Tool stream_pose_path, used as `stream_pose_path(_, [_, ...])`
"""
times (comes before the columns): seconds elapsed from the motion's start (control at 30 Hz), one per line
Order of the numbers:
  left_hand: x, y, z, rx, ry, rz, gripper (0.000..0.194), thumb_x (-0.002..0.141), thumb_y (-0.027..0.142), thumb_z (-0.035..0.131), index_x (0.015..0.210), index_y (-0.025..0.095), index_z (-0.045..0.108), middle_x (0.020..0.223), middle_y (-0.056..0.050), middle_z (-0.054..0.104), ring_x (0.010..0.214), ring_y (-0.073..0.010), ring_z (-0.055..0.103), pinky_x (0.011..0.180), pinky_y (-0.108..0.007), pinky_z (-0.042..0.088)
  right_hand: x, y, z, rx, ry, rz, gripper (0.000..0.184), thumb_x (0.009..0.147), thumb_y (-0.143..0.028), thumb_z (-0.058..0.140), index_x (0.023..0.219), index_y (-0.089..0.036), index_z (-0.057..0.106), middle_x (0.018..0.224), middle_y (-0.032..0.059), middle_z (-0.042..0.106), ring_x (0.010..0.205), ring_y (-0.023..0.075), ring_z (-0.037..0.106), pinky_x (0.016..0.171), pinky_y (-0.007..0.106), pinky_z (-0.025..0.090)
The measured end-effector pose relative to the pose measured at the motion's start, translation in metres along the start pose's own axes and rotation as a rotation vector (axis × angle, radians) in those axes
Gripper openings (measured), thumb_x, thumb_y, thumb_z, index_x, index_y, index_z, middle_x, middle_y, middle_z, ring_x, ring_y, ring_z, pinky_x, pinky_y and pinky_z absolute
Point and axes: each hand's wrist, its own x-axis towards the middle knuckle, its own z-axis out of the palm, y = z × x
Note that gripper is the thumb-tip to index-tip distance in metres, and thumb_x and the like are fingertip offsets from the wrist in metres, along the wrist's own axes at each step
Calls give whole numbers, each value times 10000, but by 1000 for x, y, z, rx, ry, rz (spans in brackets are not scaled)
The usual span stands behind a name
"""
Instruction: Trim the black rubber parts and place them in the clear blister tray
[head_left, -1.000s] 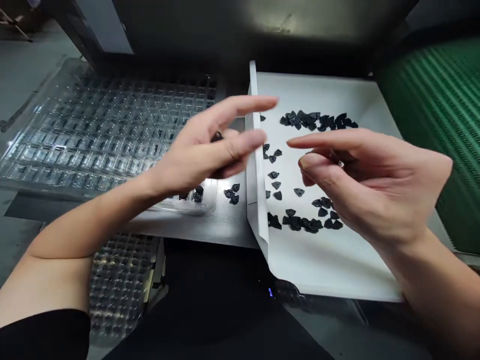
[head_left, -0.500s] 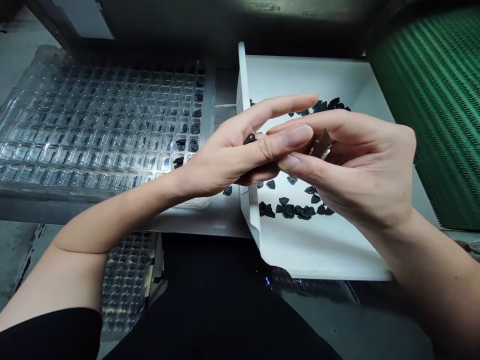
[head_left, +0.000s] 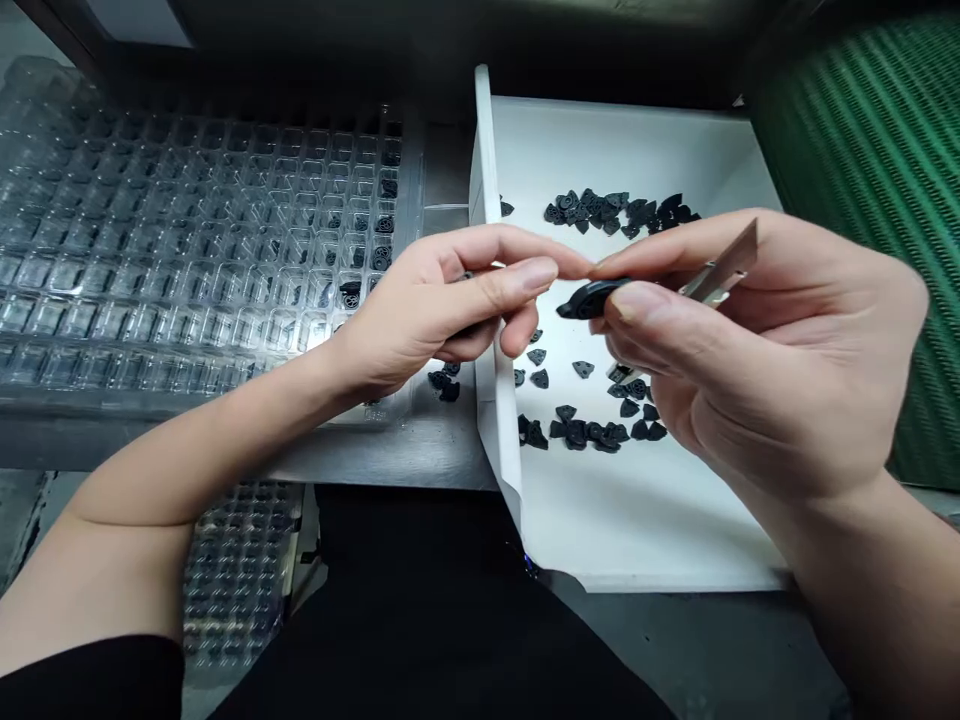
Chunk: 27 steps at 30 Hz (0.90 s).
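Over the white tray's left wall, my left hand is curled around small black plastic parts, mostly hidden, with a dark edge showing behind the thumb. Its index fingertip meets the right index fingertip. My right hand pinches one rounded, pointed black plastic part between thumb and index finger. That same hand also holds a slim metal cutter knife, its pointed blade up and to the right; its handle is largely covered by the fingers.
The white tray carries loose black parts in several clusters. Left of it lies a clear compartment tray with black parts in its right columns. A few parts rest on the metal table. Green ribbed material stands at right.
My right hand has moved right, bringing the black part and knife blade into clearer view. My left hand has shifted slightly left, and its fingers have curled more. More parts show on the metal table.
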Motion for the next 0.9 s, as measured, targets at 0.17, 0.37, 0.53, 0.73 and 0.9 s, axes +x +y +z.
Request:
stream_pose_path(0.17, [-2, -6, -1, -48, 0, -83, 252, 1004, 414, 809, 1011, 163, 805, 802, -55, 773, 444, -23, 328, 425, -205, 205, 6, 3, -3, 118, -149, 199, 116, 961, -326, 868, 1013, -222, 865, 819, 31, 715, 698, 123, 607, 606, 280, 474])
stream_pose_path(0.37, [-4, -6, 0, -118, -56, -210, 295, 996, 437, 815, 933, 152, 775, 779, -76, 789, 451, -18, 282, 436, -190, 187, 13, 3, -4, 242, -229, 276, 197, 951, -364, 868, 934, -171, 834, 720, -5, 681, 605, 79, 512, 571, 236, 429])
stream_pose_path(0.53, [-1, -7, -3, -125, -46, -243, 348, 928, 441, 881, 1096, 138, 843, 822, -123, 797, 466, -15, 264, 453, -201, 167, 16, 2, -3, 270, -321, 235, 238, 965, -399, 862, 957, -164, 824, 719, 7, 738, 695, 132, 662, 682, 267, 543])
stream_pose_path(0.73, [-2, -8, -4, -158, -54, -256, 303, 862, 360, 938, 1051, 140, 852, 865, -138, 801, 472, -10, 289, 458, -197, 166, 11, 5, -2, 171, -317, 181, 264, 1014, -402, 806, 1122, -161, 814, 880, 41, 807, 786, 164, 747, 743, 285, 581])
stream_pose_path(0.9, [-5, -5, -5, -182, -6, -186, 271, 901, 343, 899, 1091, 161, 831, 890, -129, 802, 451, 1, 283, 464, -198, 160, 7, 6, -7, -130, -191, -66, 423, 1176, -480, 523, 1350, -180, 765, 1011, 63, 784, 897, 166, 739, 804, 305, 593])
